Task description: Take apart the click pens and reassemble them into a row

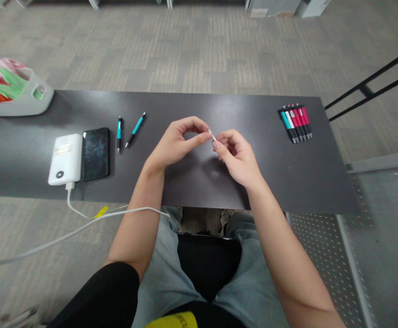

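Above the middle of the dark table [199,191], my left hand [181,141] pinches one end of a small, slim whitish piece [212,135] between thumb and fingertips. My right hand [237,157] has its thumb and curled fingers closed at the lower end of the same piece. Most of it is covered by the fingertips, so its kind cannot be made out. Left of my left hand lie two turquoise-and-black pens, one upright pen [119,135] and one slanted pen [136,130], apart from each other.
A row of several pens [294,123], turquoise, white and red, lies at the right. At the left are a white power bank [65,157] with a white cable [117,212] crossing my left forearm, a black phone [96,153] and a white basket [38,102] with colourful contents.
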Motion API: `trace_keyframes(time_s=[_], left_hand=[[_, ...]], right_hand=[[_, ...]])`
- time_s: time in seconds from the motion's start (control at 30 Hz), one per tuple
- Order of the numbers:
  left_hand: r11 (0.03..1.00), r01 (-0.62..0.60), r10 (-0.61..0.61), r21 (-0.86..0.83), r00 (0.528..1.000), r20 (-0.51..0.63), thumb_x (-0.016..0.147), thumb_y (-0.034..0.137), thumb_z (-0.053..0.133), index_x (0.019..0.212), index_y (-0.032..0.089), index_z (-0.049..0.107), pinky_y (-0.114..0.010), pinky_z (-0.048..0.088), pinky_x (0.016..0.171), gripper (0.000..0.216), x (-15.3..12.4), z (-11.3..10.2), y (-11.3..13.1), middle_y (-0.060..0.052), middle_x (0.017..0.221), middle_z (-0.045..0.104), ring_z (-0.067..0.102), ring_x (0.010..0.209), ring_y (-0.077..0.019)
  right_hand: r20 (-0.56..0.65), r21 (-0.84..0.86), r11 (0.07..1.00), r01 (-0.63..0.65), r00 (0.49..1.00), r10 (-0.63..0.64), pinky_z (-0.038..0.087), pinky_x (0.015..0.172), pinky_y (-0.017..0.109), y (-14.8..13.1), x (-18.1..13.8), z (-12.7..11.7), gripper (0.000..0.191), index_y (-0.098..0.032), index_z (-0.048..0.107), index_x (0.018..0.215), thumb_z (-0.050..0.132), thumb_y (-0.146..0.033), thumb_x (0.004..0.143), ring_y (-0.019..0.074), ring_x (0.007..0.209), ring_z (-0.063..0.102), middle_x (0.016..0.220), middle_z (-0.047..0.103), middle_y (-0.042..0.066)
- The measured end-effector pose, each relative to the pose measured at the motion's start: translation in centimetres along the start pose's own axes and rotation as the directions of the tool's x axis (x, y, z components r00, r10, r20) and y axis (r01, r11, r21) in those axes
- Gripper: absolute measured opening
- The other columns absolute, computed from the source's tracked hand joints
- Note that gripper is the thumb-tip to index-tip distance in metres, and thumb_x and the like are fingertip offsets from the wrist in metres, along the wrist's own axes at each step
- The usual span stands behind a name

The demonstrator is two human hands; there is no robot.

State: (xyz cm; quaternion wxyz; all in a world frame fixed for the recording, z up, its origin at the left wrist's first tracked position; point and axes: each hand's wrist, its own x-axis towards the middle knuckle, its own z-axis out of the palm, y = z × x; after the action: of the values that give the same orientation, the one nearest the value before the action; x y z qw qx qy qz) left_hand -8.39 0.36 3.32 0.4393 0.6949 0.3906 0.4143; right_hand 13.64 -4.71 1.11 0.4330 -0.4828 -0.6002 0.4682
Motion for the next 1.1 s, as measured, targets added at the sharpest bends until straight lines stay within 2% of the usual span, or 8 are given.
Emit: trace_keyframes(time_s=[0.1,0.2,0.33,0.57,0.67,0.77,0.97,1.1], left_hand=[[1.000,-0.004,0.000,-0.028,0.987,-0.158,0.097,0.075,0.090,0.093,0.028,0.067,-0.046,0.067,0.100,0.053,0.3,-0.7,-0.3,-0.005,0.101,0.084,0.082,0.102,-0.0264],[0.998,0.054,-0.047,0.013,0.942,-0.332,0.106,0.069,0.083,0.095,0.029,0.060,-0.043,0.067,0.097,0.047,0.7,-2.2,-1.3,-0.004,0.097,0.082,0.082,0.101,-0.0248],[0.996,0.062,-0.030,0.063,0.909,-0.417,0.108,0.064,0.079,0.098,0.029,0.058,-0.038,0.065,0.092,0.042,0.9,-3.5,-3.0,-0.004,0.100,0.082,0.081,0.101,-0.0228],[0.948,0.101,0.012,0.302,0.937,-0.350,0.094,0.031,0.087,0.096,0.026,0.072,-0.037,0.059,0.087,0.015,0.5,-1.2,-3.9,-0.002,0.092,0.083,0.076,0.086,-0.0218],[0.917,0.140,0.002,0.372,0.934,-0.357,0.093,0.028,0.087,0.093,0.027,0.074,-0.039,0.058,0.088,0.014,0.6,-0.6,-4.0,-0.001,0.089,0.083,0.076,0.085,-0.0231],[0.900,0.155,-0.005,0.408,0.938,-0.346,0.092,0.030,0.089,0.094,0.027,0.075,-0.044,0.057,0.099,0.015,0.6,-1.1,-4.3,-0.001,0.090,0.083,0.077,0.088,-0.0256],[0.842,0.076,0.031,0.535,0.982,-0.187,0.091,0.035,0.096,0.113,0.035,0.088,-0.062,0.038,0.127,0.024,-0.2,-2.8,-3.8,-0.007,0.135,0.086,0.068,0.136,-0.0413],[0.816,0.003,0.012,0.578,1.000,-0.023,0.091,0.042,0.099,0.126,0.039,0.091,-0.070,0.026,0.131,0.036,-0.6,-2.3,-3.8,-0.008,0.157,0.079,0.055,0.154,-0.0474]], right_hand=[[0.011,0.002,1.000,0.025,1.000,-0.025,0.054,0.075,0.042,0.0,0.1,0.0,0.051,-0.033,0.071,0.110,0.087,-0.080,0.099,0.0230,0.076,0.057,0.090,0.065,0.001],[0.022,-0.028,0.999,0.040,0.999,-0.039,0.054,0.078,0.043,0.5,0.2,-0.3,0.047,-0.032,0.072,0.110,0.084,-0.077,0.103,0.0239,0.079,0.059,0.090,0.065,0.001],[0.021,-0.062,0.998,0.033,0.999,-0.032,0.053,0.079,0.042,1.0,0.3,-0.9,0.044,-0.032,0.072,0.109,0.087,-0.073,0.102,0.0241,0.081,0.059,0.088,0.064,0.001],[-0.009,-0.071,0.996,0.056,0.998,-0.057,0.051,0.079,0.042,1.0,0.3,-1.2,0.038,-0.031,0.072,0.108,0.085,-0.067,0.105,0.0230,0.079,0.059,0.090,0.064,0.001],[-0.005,-0.093,0.995,0.042,0.999,-0.043,0.053,0.079,0.042,1.0,0.3,-1.2,0.041,-0.031,0.072,0.107,0.085,-0.070,0.104,0.0240,0.080,0.060,0.089,0.065,0.001],[-0.003,-0.102,0.994,0.039,0.999,-0.040,0.054,0.081,0.043,1.1,0.3,-1.2,0.044,-0.031,0.072,0.107,0.085,-0.072,0.102,0.0246,0.082,0.061,0.090,0.066,0.002],[-0.016,-0.105,0.993,0.046,0.999,-0.048,0.054,0.083,0.043,1.0,0.4,-1.4,0.039,-0.031,0.072,0.105,0.088,-0.066,0.100,0.0250,0.085,0.062,0.095,0.069,0.003],[-0.035,-0.103,0.994,0.032,0.999,-0.036,0.055,0.083,0.043,1.4,0.5,-1.7,0.038,-0.031,0.075,0.109,0.090,-0.064,0.098,0.0260,0.090,0.064,0.101,0.071,0.004]])
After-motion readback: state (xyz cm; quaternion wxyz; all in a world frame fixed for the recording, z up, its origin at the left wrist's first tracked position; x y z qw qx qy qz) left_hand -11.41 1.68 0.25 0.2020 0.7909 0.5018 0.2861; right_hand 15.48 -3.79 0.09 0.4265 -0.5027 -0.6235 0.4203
